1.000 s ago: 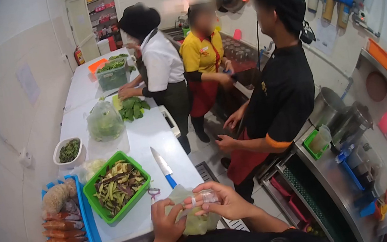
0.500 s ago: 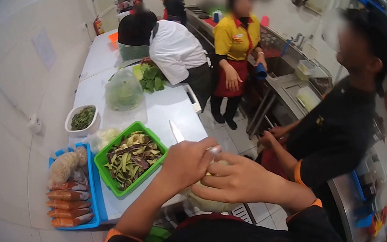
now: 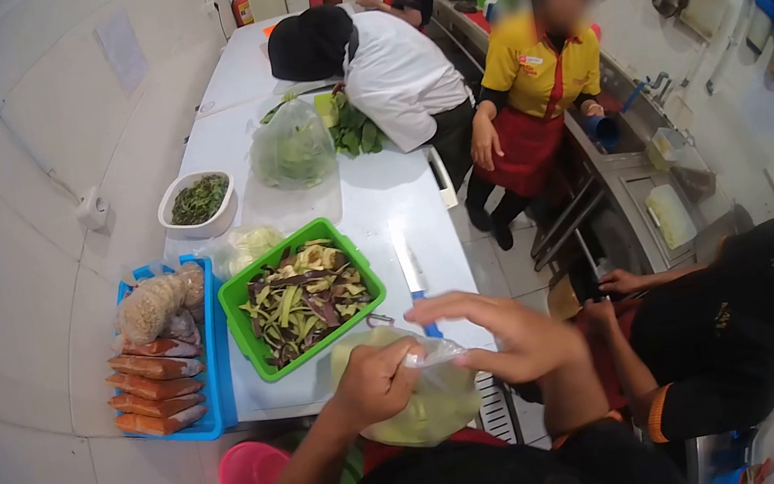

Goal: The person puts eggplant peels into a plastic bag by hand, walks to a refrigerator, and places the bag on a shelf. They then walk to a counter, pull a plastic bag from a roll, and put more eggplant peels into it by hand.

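Observation:
A clear plastic bag (image 3: 424, 408) with pale green contents hangs in front of my body at the table's near edge. My left hand (image 3: 381, 380) is closed in a fist round the gathered neck of the bag. My right hand (image 3: 514, 338) is at the other side of the neck, fingers stretched and apart, its thumb close to the plastic. Behind the hands a knife (image 3: 417, 283) with a blue handle lies on the white table (image 3: 366, 207). Left of it sits a green basket (image 3: 252, 349) of green and purple peelings.
A blue tray (image 3: 220, 390) holds several orange packets. A white bowl (image 3: 168, 211) of leaves and a bag of greens (image 3: 292, 151) stand farther back. Co-workers are behind the table, by the sink and at right. A pink basin (image 3: 247, 477) is below.
My right hand has opened away from the bag's neck, and the bag shows more. The view has shifted, and the co-worker in yellow has turned and lowered the head.

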`<state>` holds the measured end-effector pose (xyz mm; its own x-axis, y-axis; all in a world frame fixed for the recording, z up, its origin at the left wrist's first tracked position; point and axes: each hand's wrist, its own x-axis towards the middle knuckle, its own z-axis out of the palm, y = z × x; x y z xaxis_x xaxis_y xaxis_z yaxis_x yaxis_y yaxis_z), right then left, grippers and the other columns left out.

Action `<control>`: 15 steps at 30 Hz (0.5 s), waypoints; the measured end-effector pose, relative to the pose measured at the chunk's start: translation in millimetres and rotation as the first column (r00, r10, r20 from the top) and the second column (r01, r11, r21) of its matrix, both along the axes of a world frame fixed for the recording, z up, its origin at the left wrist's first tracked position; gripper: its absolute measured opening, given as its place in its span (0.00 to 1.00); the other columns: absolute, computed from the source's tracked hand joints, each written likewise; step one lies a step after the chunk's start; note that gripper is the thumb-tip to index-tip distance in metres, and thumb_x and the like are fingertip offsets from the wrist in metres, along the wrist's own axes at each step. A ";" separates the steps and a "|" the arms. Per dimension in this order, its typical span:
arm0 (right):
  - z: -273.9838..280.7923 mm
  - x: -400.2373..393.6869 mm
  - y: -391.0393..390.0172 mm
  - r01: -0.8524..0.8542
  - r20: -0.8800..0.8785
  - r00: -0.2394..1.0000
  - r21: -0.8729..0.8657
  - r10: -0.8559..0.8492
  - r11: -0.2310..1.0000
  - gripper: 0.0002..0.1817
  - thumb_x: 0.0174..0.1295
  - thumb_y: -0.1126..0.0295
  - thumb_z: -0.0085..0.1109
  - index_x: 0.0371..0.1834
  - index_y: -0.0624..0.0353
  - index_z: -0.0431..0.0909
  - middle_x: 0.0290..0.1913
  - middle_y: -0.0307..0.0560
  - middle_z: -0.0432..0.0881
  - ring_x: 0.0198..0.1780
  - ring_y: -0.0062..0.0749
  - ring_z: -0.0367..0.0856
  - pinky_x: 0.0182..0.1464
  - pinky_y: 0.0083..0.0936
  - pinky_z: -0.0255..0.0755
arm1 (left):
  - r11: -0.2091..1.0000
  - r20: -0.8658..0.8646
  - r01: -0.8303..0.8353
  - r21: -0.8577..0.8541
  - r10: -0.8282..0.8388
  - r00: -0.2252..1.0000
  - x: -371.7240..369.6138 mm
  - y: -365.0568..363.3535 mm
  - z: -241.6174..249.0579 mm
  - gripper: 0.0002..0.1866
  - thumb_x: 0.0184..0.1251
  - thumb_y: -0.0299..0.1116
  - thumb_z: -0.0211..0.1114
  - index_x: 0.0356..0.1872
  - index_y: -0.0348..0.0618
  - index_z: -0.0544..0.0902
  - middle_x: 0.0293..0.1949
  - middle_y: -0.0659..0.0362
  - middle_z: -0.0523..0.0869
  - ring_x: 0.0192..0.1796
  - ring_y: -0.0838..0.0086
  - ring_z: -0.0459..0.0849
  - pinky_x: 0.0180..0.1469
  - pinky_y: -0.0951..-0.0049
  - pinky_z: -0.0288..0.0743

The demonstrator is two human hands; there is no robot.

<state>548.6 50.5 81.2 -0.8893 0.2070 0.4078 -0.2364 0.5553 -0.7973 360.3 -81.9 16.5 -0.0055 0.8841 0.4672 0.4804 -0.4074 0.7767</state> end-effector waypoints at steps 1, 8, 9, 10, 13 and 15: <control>-13.7 -3.0 28.7 -0.064 -0.021 0.998 -0.051 0.063 0.997 0.27 0.62 0.77 0.61 0.67 0.65 0.73 0.62 0.52 0.81 0.67 0.46 0.77 0.69 0.37 0.70 | 0.997 0.008 -0.052 -0.048 0.053 0.999 -5.0 -11.9 -10.0 0.06 0.72 0.29 0.60 0.39 0.39 0.83 0.20 0.48 0.78 0.22 0.53 0.82 0.27 0.62 0.74; -229.9 -227.3 394.7 0.783 0.018 0.603 0.179 -0.797 0.596 0.51 0.59 0.53 0.68 0.79 0.70 0.53 0.78 0.70 0.57 0.81 0.59 0.53 0.80 0.43 0.48 | 0.929 -0.229 -0.311 -0.198 0.265 0.937 -29.5 -80.7 -40.5 0.06 0.68 0.35 0.63 0.36 0.46 0.85 0.20 0.53 0.82 0.22 0.54 0.83 0.26 0.60 0.76; -240.4 -252.5 430.3 0.804 0.008 0.574 0.185 -0.819 0.566 0.51 0.59 0.53 0.67 0.79 0.70 0.52 0.78 0.70 0.57 0.81 0.58 0.53 0.80 0.43 0.48 | 0.906 -0.242 -0.361 -0.222 0.307 0.920 -31.5 -86.8 -27.9 0.06 0.67 0.35 0.64 0.34 0.47 0.85 0.20 0.54 0.82 0.22 0.55 0.84 0.26 0.60 0.77; -252.4 -273.6 457.0 0.822 0.007 0.545 0.193 -0.838 0.536 0.52 0.58 0.52 0.67 0.79 0.70 0.52 0.78 0.70 0.57 0.81 0.58 0.52 0.81 0.43 0.47 | 0.896 -0.214 -0.411 -0.171 0.373 0.903 -31.9 -90.6 -23.0 0.08 0.67 0.35 0.62 0.29 0.46 0.83 0.19 0.54 0.82 0.20 0.58 0.84 0.24 0.63 0.75; -246.1 -296.5 452.6 0.756 0.228 0.534 0.302 -0.814 0.580 0.54 0.54 0.50 0.66 0.79 0.67 0.53 0.80 0.68 0.54 0.81 0.56 0.54 0.80 0.43 0.48 | 0.805 -0.144 -0.590 -0.058 0.578 0.803 -29.3 -92.9 -31.1 0.14 0.70 0.34 0.58 0.22 0.45 0.79 0.16 0.57 0.80 0.17 0.66 0.82 0.22 0.67 0.72; -209.7 -265.0 468.1 0.610 0.370 0.695 0.152 -0.617 0.778 0.54 0.52 0.50 0.66 0.79 0.66 0.54 0.81 0.68 0.52 0.81 0.59 0.54 0.80 0.43 0.48 | 0.752 -0.045 -0.638 -0.164 0.640 0.767 -20.1 -100.1 -37.1 0.14 0.70 0.33 0.58 0.22 0.43 0.79 0.15 0.58 0.79 0.17 0.67 0.81 0.21 0.68 0.71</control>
<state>283.6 518.6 -128.4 -0.6471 0.7586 0.0763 0.4788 0.4823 -0.7335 340.3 -182.0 -20.6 -0.6017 0.7337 0.3157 0.5728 0.1208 0.8108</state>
